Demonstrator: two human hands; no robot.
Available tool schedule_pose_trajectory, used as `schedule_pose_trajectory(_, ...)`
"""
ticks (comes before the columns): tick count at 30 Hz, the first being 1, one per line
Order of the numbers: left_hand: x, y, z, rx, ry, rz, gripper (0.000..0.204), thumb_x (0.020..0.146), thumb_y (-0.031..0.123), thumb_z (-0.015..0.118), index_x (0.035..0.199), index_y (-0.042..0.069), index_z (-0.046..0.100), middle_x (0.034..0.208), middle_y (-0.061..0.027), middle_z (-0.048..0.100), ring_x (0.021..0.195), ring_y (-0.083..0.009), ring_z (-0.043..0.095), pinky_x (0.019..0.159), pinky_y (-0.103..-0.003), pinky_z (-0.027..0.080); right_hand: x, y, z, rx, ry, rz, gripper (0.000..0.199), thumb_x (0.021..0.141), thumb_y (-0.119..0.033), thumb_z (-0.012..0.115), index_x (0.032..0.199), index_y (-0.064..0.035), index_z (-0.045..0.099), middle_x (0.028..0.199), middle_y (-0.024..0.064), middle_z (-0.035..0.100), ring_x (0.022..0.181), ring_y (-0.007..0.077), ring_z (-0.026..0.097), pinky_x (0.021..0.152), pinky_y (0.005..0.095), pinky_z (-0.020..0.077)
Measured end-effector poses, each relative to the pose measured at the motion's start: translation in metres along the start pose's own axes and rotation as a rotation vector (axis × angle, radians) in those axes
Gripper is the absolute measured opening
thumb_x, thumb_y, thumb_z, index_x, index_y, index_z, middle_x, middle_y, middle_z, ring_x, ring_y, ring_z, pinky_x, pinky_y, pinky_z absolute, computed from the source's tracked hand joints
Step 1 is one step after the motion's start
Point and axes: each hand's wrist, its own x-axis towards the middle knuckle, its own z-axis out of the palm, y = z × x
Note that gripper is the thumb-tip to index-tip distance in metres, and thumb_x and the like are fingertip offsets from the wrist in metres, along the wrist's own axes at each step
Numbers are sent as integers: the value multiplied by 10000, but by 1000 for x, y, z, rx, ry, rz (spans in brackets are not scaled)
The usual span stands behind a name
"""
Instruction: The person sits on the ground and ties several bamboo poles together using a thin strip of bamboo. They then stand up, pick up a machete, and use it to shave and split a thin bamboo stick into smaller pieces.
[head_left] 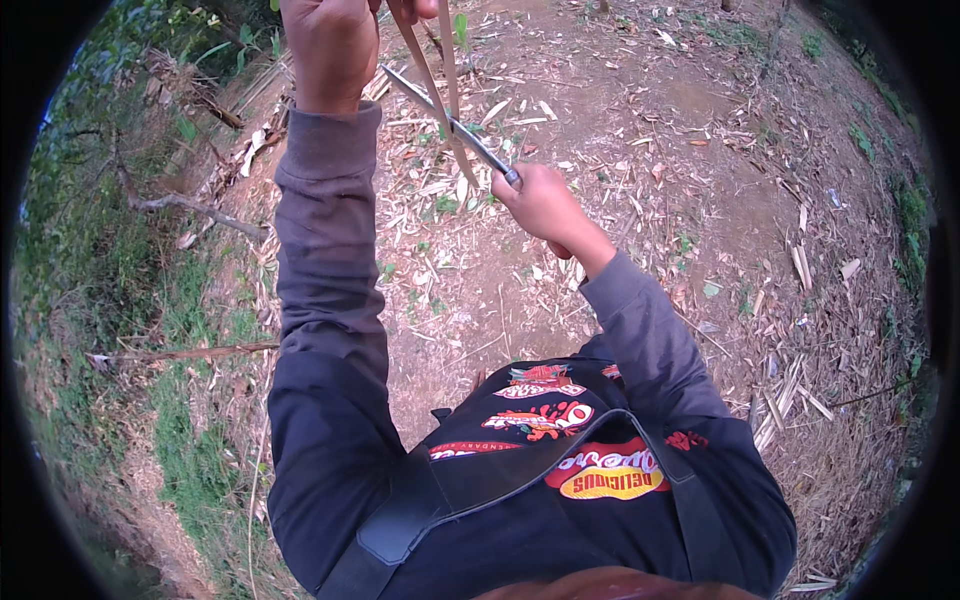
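High at the upper edge of the head view, my left hand point(335, 50) is closed, with its fingers partly cut off by the frame. From beside its fingers a thin pale bamboo strip point(464, 160) hangs down, split into two lengths that spread apart toward the top. My right hand point(545, 210) is wrapped around the handle of a long knife point(487, 154). Its grey blade slants up and left, crossing the strip where the two lengths meet. Most of the handle is hidden in my fist.
Dry bamboo shavings and leaves litter the brown soil point(700, 180). A bare branch point(205, 206) and green undergrowth point(185, 440) lie along the left. Longer split pieces point(785, 405) are scattered at the right. A dark strap point(520, 490) crosses my shirt.
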Motion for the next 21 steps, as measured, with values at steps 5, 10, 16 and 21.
schedule_pose_trajectory(5, 15, -19, -8, -470, -29, -246, 200, 1061, 282, 509, 1013, 91, 545, 639, 37, 350, 456, -51, 258, 416, -218, 207, 5, 10, 7, 313, -211, 76, 390, 1005, -360, 552, 803, -26, 555, 607, 34, 520, 488, 142, 494, 476, 343, 414)
schedule_pose_trajectory(10, 23, -27, -30, -181, 47, 4, 242, 1057, 307, 518, 992, 84, 587, 628, 57, 328, 465, -35, 252, 419, -218, 193, 6, 23, -13, 780, -458, 250, 334, 1051, -360, 504, 846, -97, 488, 584, -48, 408, 409, 34, 346, 368, 237, 288)
schedule_pose_trajectory(16, 34, -14, 15, -280, 219, -7, 218, 1067, 259, 514, 968, 79, 586, 647, 56, 399, 470, -20, 290, 413, -213, 214, -6, -12, -10, 131, 202, -189, 376, 997, -288, 596, 804, 33, 597, 573, 145, 534, 459, 257, 516, 488, 412, 398)
schedule_pose_trajectory(21, 29, -25, 41, 93, 357, 96, 216, 1073, 248, 499, 958, 81, 573, 645, 64, 392, 484, -15, 298, 418, -207, 227, -15, -53, -38, 194, 346, -331, 348, 989, -259, 615, 784, 19, 571, 538, 133, 533, 457, 252, 545, 469, 398, 399)
